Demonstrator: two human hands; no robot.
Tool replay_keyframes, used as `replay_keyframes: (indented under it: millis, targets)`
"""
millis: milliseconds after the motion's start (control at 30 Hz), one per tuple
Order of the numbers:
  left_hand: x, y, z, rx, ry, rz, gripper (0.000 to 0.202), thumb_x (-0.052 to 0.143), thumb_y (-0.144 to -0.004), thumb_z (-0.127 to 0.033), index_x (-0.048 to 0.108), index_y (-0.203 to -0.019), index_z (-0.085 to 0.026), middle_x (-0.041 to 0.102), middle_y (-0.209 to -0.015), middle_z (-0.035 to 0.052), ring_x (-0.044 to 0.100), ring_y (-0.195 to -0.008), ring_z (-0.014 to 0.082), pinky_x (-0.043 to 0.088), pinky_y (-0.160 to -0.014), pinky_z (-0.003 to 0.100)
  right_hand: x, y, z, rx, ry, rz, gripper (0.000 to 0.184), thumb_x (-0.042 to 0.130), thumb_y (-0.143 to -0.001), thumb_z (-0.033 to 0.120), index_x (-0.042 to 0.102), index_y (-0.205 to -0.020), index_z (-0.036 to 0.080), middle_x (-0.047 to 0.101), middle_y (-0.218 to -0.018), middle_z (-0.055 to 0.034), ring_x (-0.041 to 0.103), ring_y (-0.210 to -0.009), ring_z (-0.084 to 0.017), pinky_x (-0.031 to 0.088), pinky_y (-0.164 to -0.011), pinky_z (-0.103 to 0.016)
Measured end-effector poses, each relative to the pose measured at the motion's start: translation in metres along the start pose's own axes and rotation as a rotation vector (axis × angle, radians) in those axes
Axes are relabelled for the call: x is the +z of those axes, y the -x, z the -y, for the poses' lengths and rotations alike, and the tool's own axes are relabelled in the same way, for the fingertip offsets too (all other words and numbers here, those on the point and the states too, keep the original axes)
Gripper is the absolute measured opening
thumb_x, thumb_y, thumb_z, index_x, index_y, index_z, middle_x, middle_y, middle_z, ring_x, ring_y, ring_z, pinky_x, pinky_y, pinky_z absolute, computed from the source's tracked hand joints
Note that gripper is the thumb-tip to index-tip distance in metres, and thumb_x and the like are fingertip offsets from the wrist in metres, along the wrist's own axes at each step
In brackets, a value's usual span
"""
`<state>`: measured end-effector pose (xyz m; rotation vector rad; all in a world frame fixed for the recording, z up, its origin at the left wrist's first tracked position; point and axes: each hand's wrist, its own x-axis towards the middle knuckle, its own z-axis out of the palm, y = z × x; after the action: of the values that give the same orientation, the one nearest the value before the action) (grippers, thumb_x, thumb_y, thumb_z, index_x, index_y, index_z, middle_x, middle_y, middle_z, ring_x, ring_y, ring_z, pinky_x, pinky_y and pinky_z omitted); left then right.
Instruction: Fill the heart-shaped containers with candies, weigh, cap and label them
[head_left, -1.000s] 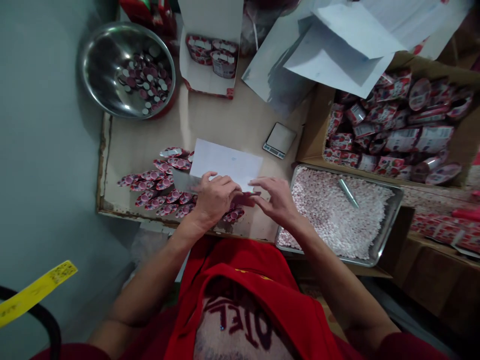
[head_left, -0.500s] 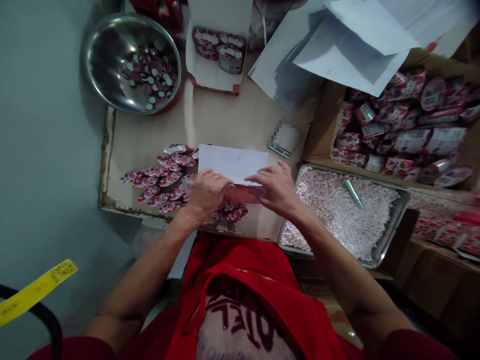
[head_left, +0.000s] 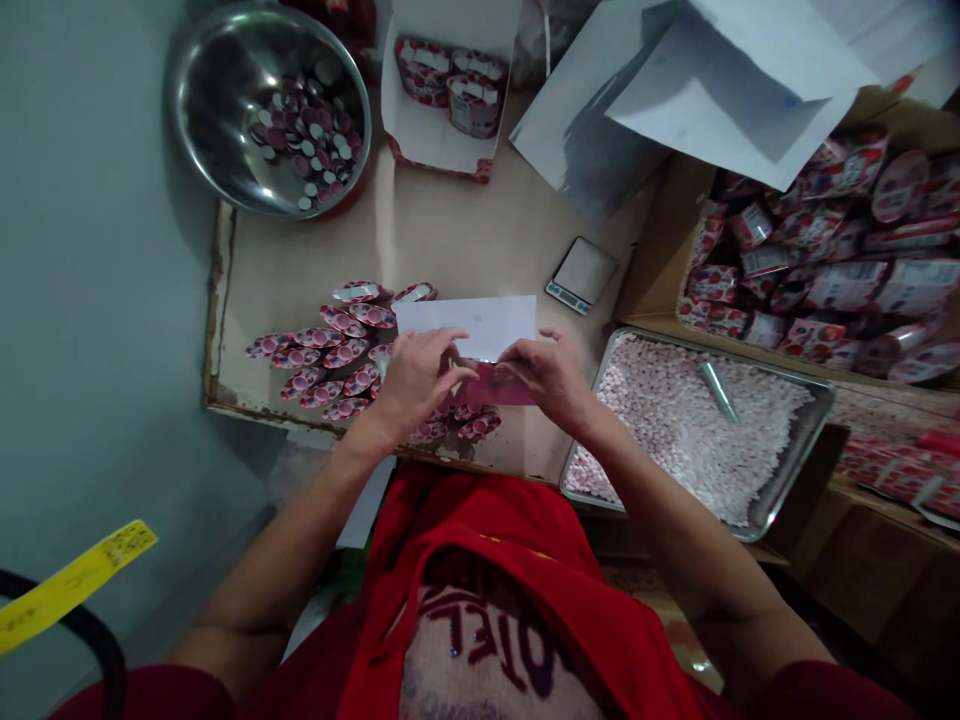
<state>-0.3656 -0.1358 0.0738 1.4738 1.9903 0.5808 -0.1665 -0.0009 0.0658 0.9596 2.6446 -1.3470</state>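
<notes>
A cardboard carton (head_left: 472, 318), with a white panel at the back and a pink-red front side, lies between my two hands over the table. My left hand (head_left: 420, 375) grips its left part, thumb and fingers curled at the fold. At the right part, my right hand (head_left: 546, 375) has its fingers bent over the pink-red side. Their tips are partly hidden. Left of and under the carton stand several red-and-pink printed packs (head_left: 345, 352) with round pink tops, set close together.
A steel bowl (head_left: 196, 130) holds small round discs. Behind stands an open carton (head_left: 439, 150) with printed packs. To the right are a small scale (head_left: 585, 272), a metal tray (head_left: 814, 420) of pale pellets with a metal scoop (head_left: 720, 390), a cardboard box (head_left: 664, 255) of packs, and white sheets (head_left: 735, 110).
My left thumb has spread away from the fingers, and my right fingers have curled in at the carton's fold. The view has shifted slightly, and the carton stays in about the same place.
</notes>
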Motion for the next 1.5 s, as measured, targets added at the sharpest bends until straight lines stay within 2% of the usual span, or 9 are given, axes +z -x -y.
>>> replay_keyframes:
  millis: [100,333,500,633,833,1133,1300,1400,1500]
  targets:
    - [0.008,0.009,0.000,0.051,-0.130,-0.099,0.035,0.066,-0.098,-0.055,0.079,-0.110,-0.025,0.080,-0.107,0.0075,0.071,-0.104,0.0259,0.036,-0.119,0.050,-0.001,0.000,-0.001,0.031,-0.081,0.015,0.014,0.066,-0.101,0.031,0.076,-0.093,0.025,0.082,-0.087,0.0015,0.072,-0.081,-0.017,0.025,-0.120,-0.047]
    - [0.020,0.003,0.007,0.009,-0.066,0.134,0.028,0.060,-0.104,-0.040,0.082,-0.096,-0.025,0.083,-0.093,0.0051,0.075,-0.086,0.0236,0.040,-0.116,0.052,0.003,-0.005,0.011,-0.078,0.292,0.054,0.015,0.066,-0.102,0.031,0.080,-0.101,0.028,0.079,-0.085,-0.0023,0.070,-0.088,-0.022,0.015,-0.122,-0.057]
    - [0.017,0.007,0.013,-0.027,-0.050,0.092,0.020,0.065,-0.101,-0.034,0.082,-0.105,-0.026,0.084,-0.102,0.0059,0.077,-0.092,0.0246,0.037,-0.120,0.052,0.006,-0.012,0.007,-0.039,0.312,0.088,0.019,0.063,-0.100,0.022,0.082,-0.099,0.027,0.076,-0.081,-0.0013,0.067,-0.083,-0.019,0.017,-0.122,-0.056]
    - [0.018,0.016,0.023,-0.074,-0.116,0.120,0.022,0.063,-0.096,-0.020,0.084,-0.101,-0.024,0.083,-0.098,0.0084,0.076,-0.090,0.0257,0.047,-0.105,0.045,0.012,-0.015,0.006,-0.041,0.313,0.084,0.020,0.063,-0.100,0.021,0.082,-0.101,0.028,0.076,-0.084,-0.0032,0.067,-0.091,-0.022,0.016,-0.122,-0.060]
    - [0.014,0.010,0.035,-0.242,0.242,0.234,0.021,0.064,-0.096,-0.032,0.081,-0.103,-0.021,0.081,-0.089,0.0045,0.071,-0.080,0.0199,0.048,-0.074,0.030,0.032,-0.025,0.015,-0.161,0.382,0.147,0.025,0.059,-0.102,0.020,0.080,-0.094,0.028,0.075,-0.080,-0.0020,0.065,-0.089,-0.022,0.010,-0.125,-0.060]
    - [0.013,0.036,0.032,-0.473,0.457,-0.076,0.023,0.083,-0.074,-0.029,0.080,-0.095,-0.020,0.080,-0.092,0.0032,0.072,-0.086,0.0197,0.055,-0.081,0.030,0.033,-0.032,0.000,-0.048,0.179,0.213,0.019,0.059,-0.099,0.023,0.077,-0.093,0.023,0.075,-0.084,-0.0027,0.066,-0.089,-0.021,0.017,-0.122,-0.055]
    - [0.010,0.040,0.029,-0.603,0.569,-0.041,0.021,0.081,-0.075,-0.034,0.082,-0.091,-0.021,0.079,-0.082,0.0019,0.070,-0.073,0.0191,0.056,-0.071,0.029,0.033,-0.027,-0.001,0.068,-0.053,0.249,0.012,0.064,-0.099,0.027,0.074,-0.094,0.023,0.078,-0.089,0.0015,0.068,-0.088,-0.018,0.019,-0.121,-0.052]
    - [0.011,0.038,0.031,-0.515,0.451,-0.038,0.032,0.081,-0.078,-0.039,0.081,-0.105,-0.023,0.079,-0.086,0.0008,0.070,-0.075,0.0194,0.056,-0.072,0.030,0.032,-0.019,-0.005,0.074,-0.083,0.265,0.012,0.062,-0.101,0.028,0.073,-0.098,0.024,0.079,-0.097,0.0023,0.069,-0.095,-0.017,0.020,-0.121,-0.050]
    - [0.017,0.035,0.031,-0.274,0.302,-0.072,0.032,0.078,-0.085,-0.047,0.081,-0.110,-0.027,0.080,-0.097,0.0022,0.072,-0.087,0.0217,0.056,-0.086,0.034,0.030,-0.011,-0.008,0.052,0.006,0.259,0.016,0.058,-0.103,0.027,0.073,-0.104,0.024,0.079,-0.101,0.0006,0.068,-0.098,-0.018,0.019,-0.122,-0.049]
